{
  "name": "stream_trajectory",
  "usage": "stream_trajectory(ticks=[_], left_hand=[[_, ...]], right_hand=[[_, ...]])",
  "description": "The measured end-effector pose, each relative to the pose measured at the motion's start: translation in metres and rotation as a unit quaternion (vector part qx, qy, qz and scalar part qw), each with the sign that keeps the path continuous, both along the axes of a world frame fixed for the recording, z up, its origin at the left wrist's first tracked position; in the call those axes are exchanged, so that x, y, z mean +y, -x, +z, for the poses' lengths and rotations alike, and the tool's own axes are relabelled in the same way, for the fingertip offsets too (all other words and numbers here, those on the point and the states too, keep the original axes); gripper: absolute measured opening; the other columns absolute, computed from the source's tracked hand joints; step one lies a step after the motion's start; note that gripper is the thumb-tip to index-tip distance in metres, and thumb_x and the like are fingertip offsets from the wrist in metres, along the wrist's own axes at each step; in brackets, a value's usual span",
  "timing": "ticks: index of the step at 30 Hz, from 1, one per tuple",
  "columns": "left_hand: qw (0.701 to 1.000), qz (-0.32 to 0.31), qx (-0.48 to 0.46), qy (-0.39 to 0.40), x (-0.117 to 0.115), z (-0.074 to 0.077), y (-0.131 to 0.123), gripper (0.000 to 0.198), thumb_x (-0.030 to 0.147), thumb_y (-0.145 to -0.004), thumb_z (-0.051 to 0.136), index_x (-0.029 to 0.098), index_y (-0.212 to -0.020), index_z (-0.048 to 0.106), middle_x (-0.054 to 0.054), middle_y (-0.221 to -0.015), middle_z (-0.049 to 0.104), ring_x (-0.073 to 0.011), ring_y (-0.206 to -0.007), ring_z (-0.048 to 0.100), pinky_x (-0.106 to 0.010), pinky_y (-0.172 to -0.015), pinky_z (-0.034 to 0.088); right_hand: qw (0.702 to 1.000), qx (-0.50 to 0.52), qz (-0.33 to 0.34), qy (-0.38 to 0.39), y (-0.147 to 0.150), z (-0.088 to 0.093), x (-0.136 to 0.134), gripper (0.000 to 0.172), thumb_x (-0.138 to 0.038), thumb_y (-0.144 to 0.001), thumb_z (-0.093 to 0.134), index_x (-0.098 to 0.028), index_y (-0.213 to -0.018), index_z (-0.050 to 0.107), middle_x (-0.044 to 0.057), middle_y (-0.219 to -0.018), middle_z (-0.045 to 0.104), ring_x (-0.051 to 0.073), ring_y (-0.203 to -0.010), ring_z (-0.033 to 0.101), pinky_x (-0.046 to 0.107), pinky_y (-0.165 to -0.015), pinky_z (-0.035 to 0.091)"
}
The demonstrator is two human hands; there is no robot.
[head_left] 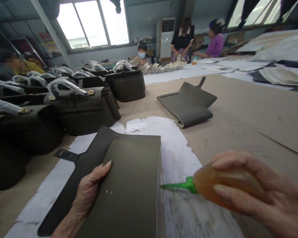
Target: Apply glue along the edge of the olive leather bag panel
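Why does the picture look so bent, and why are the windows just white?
Head view: the wide lens bows the table edge and stretches the right hand holding the glue bottle; the windows are blown out by daylight; the handbags at left sit dark; the left hand on the leather piece looks sharp.

Bare hands (89,191), sleeveless forearms
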State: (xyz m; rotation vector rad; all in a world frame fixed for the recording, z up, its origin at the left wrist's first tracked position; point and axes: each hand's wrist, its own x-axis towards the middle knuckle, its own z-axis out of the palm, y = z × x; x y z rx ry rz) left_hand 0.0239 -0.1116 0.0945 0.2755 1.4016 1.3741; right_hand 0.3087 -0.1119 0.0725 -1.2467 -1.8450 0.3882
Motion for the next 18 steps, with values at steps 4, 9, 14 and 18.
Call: stream_trajectory(ticks=[4,9,14,18], left_hand=[[1.000,0.012,0.011,-0.012,0.000,0.000,0.001,0.023,0.004,-0.078,0.053,0.012,-0.063,0.069,-0.005,-0.057,0.067,-0.0170,-0.046,0.062,-0.023,-0.043,0.054],[1.000,0.004,-0.004,-0.002,0.000,0.002,0.001,0.027,0.003,-0.079,0.049,0.011,-0.063,0.069,-0.007,-0.056,0.067,-0.0181,-0.045,0.062,-0.024,-0.043,0.054],[1.000,0.002,-0.008,0.003,-0.001,0.007,-0.003,0.029,0.004,-0.080,0.048,0.010,-0.060,0.068,-0.008,-0.054,0.066,-0.0182,-0.043,0.061,-0.024,-0.040,0.053],[1.000,0.001,-0.010,-0.012,0.000,0.003,-0.001,0.028,0.005,-0.081,0.049,0.011,-0.062,0.069,-0.007,-0.054,0.066,-0.0173,-0.043,0.061,-0.023,-0.040,0.053]], right_hand=[[1.000,0.010,-0.020,-0.011,0.013,0.006,0.025,0.016,-0.038,-0.075,0.065,-0.031,-0.087,0.057,-0.004,-0.073,0.065,0.013,-0.053,0.060,0.018,-0.035,0.044],[0.998,0.024,-0.064,-0.015,0.018,0.005,0.034,0.017,-0.036,-0.075,0.064,-0.028,-0.088,0.057,-0.004,-0.069,0.062,0.011,-0.049,0.055,0.019,-0.039,0.045],[1.000,0.005,-0.017,-0.011,0.010,0.005,0.015,0.017,-0.040,-0.075,0.065,-0.030,-0.086,0.057,-0.004,-0.072,0.067,0.014,-0.050,0.061,0.016,-0.033,0.044],[0.998,-0.004,-0.061,0.002,0.006,0.003,-0.010,0.022,-0.051,-0.072,0.063,-0.032,-0.083,0.058,-0.004,-0.082,0.067,0.016,-0.058,0.064,0.018,-0.041,0.051]])
